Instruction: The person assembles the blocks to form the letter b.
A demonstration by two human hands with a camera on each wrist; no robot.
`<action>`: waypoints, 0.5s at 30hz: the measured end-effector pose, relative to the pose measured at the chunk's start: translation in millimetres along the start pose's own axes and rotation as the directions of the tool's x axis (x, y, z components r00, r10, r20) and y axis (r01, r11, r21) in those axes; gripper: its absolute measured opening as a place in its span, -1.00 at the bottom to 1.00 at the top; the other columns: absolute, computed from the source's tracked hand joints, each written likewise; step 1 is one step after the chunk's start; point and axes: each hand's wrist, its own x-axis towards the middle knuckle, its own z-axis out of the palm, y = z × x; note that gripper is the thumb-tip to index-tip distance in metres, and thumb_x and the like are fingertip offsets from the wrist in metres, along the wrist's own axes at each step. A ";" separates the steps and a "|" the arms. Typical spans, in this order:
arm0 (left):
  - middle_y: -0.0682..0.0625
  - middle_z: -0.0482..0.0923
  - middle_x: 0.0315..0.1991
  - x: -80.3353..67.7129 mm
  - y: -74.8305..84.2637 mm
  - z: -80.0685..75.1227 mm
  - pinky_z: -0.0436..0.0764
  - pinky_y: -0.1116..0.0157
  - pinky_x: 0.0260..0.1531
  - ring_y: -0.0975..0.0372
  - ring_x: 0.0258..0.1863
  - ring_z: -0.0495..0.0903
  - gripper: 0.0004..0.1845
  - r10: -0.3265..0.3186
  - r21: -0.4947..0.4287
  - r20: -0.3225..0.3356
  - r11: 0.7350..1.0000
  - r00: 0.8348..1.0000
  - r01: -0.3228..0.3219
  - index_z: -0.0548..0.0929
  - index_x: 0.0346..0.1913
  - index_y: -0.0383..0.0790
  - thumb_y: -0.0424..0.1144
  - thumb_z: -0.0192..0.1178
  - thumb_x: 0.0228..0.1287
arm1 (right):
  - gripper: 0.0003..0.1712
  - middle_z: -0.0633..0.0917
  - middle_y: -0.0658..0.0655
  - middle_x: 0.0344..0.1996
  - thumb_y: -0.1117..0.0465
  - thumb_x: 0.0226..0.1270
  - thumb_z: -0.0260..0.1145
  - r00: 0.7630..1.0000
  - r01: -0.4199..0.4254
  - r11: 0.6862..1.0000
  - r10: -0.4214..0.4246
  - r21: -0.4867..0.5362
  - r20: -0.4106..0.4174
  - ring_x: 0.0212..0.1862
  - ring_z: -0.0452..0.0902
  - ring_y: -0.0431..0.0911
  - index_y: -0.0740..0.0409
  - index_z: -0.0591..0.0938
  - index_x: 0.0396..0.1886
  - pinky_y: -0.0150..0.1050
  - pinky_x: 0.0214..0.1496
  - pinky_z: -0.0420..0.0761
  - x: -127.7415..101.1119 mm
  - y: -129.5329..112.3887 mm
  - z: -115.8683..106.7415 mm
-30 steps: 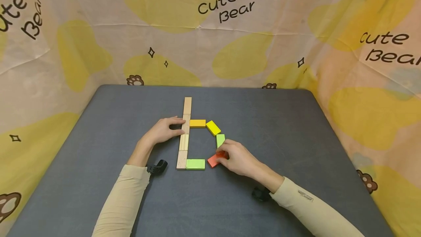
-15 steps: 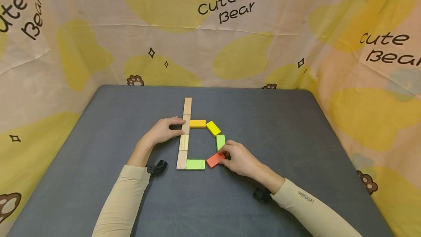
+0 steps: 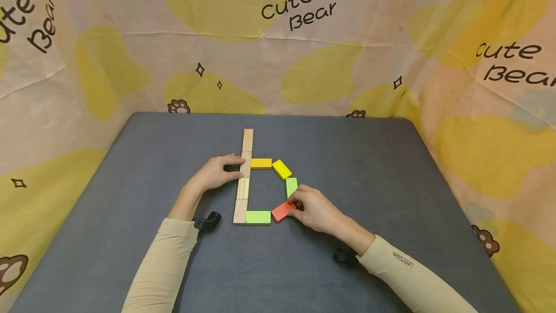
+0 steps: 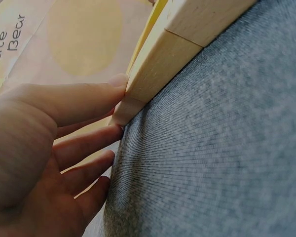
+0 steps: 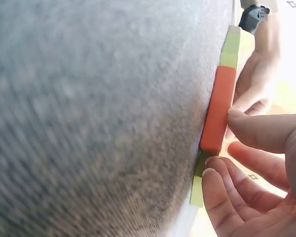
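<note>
One flat red-orange block [image 3: 283, 211] lies slantwise, pinched in the right hand [image 3: 319, 210] grip; left hand [image 3: 215, 173] fingers straight.

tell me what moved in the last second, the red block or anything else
The right hand, pinching the red block, slid it slightly left until its corner meets the flat green block. The left hand stayed on the wooden column; the yellow blocks did not move.
</note>
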 end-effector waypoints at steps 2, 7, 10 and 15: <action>-0.25 0.33 0.47 -0.7 0.6 -0.2 0.16 -0.16 0.46 -0.11 0.52 0.20 -0.42 0.000 -0.002 -0.002 1.000 1.000 0.000 0.57 0.38 -0.19 -0.07 0.36 0.36 | -0.78 0.63 0.00 -0.27 0.24 0.21 0.56 1.000 0.000 1.000 0.000 0.004 -0.014 -0.29 0.53 -0.17 0.15 0.78 -0.15 -0.34 -0.24 0.60 -0.2 0.3 -1.9; -0.25 0.34 0.47 -1.6 1.4 -0.4 0.17 -0.15 0.46 -0.11 0.51 0.21 -0.42 0.001 -0.005 -0.003 1.000 1.000 -0.001 0.57 0.38 -0.20 -0.08 0.36 0.36 | -0.78 0.64 0.02 -0.28 0.23 0.20 0.57 0.999 -0.008 1.000 0.008 0.015 -0.043 -0.28 0.57 -0.13 0.16 0.77 -0.18 -0.32 -0.22 0.62 -0.8 2.0 -6.7; -0.25 0.33 0.47 -1.8 1.1 -0.4 0.16 -0.15 0.46 -0.11 0.52 0.19 -0.42 -0.001 -0.006 -0.001 1.000 1.000 0.001 0.57 0.38 -0.20 -0.08 0.36 0.36 | -0.76 0.65 0.03 -0.27 0.23 0.20 0.57 0.999 -0.019 1.000 0.020 0.018 -0.041 -0.27 0.58 -0.12 0.17 0.77 -0.16 -0.32 -0.22 0.62 -1.0 3.7 -8.8; -0.26 0.32 0.48 -1.2 0.2 0.8 0.16 -0.16 0.46 -0.12 0.52 0.19 -0.42 -0.004 -0.010 -0.002 1.000 1.000 0.004 0.57 0.38 -0.19 -0.07 0.35 0.36 | -0.76 0.64 -0.01 -0.28 0.23 0.22 0.56 0.998 -0.049 0.998 0.050 0.030 -0.040 -0.28 0.54 -0.15 0.17 0.77 -0.13 -0.31 -0.23 0.60 -1.2 5.8 -14.8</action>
